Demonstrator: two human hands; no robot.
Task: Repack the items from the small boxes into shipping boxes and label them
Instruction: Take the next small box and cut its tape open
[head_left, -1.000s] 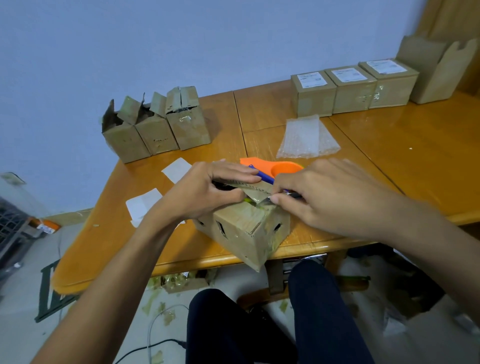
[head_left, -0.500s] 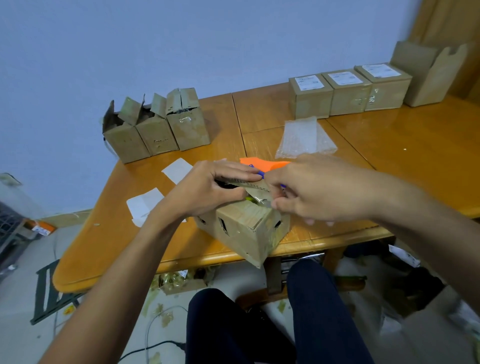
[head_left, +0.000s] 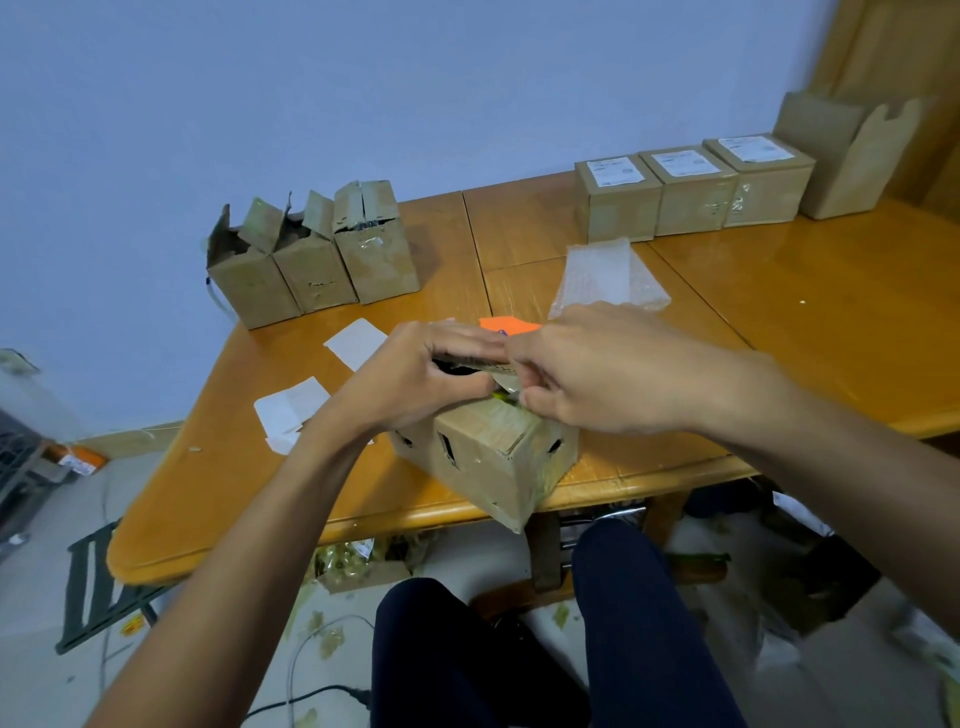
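Box (head_left: 488, 457) at table edge | both hands' fingers (head_left: 462, 343) pinching its top flap (head_left: 480, 362)

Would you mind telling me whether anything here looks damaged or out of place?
Yes. The box under both hands overhangs the table edge by one corner and has holes punched in its sides. The three opened boxes at the back left have torn, ragged flaps.

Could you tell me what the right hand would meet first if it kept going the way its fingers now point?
Probably the left hand: the right hand points leftward across the top of the small box, fingertips nearly touching the other's at the raised flap. Depth is uncertain.
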